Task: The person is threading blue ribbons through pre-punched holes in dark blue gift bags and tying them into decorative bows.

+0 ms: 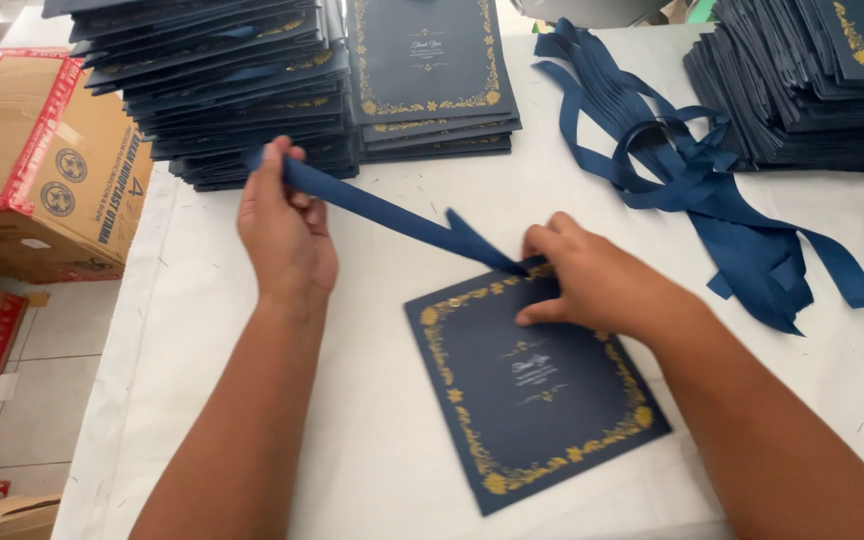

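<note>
A table [252, 420] covered in white sheeting fills most of the view, running from the near edge to the far side. Off its left edge stands a stack of brown cardboard boxes [32, 170] with red tape, on a tiled floor. At the far left of the table rises a tall, fanned pile of dark blue cards [222, 80]; just to its right sits a lower, neater stack of cards [432, 70] showing a gold floral border on top. At the far right another tall stack of blue cards [812, 90] stands, and between it and the middle stack lies a loose heap of dark blue ribbons [692, 190], trailing toward the near right.

Near the middle of the table lies a single dark blue card [542, 400] with a gold border, tilted so its far corner points up and right. The right hand [592, 285] rests on that card's far edge, fingers curled down and pressing on it where one end of a blue ribbon [402, 215] meets the card. The ribbon stretches taut up and left from there to the left hand [287, 230], which is closed around its other end, pinching it between thumb and fingers just in front of the fanned pile.
</note>
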